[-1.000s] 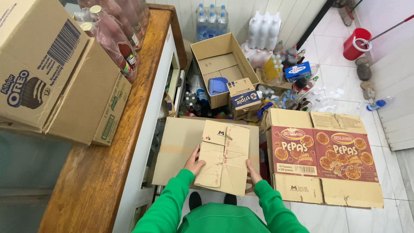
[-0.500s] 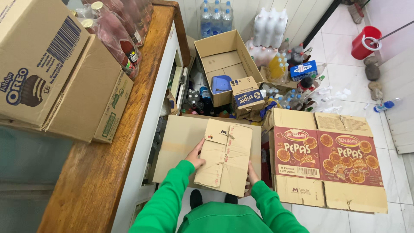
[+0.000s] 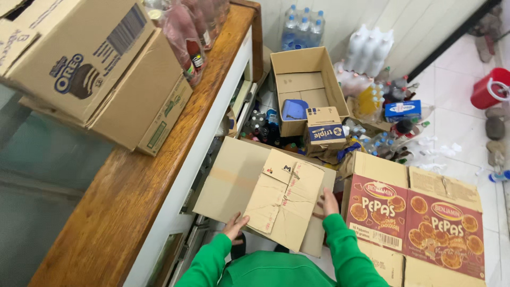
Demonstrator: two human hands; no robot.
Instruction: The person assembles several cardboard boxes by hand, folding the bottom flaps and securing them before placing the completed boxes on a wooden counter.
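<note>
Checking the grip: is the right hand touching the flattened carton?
Touching. The head view shows the right hand pressed against the right edge of the flattened carton, with no gap between them.

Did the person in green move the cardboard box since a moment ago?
Hardly. The left hand and right hand still grip the flattened cardboard box by its two sides; it sits a little more to the right in view. Nothing was let go. The red snack carton and open box stayed put.
</note>
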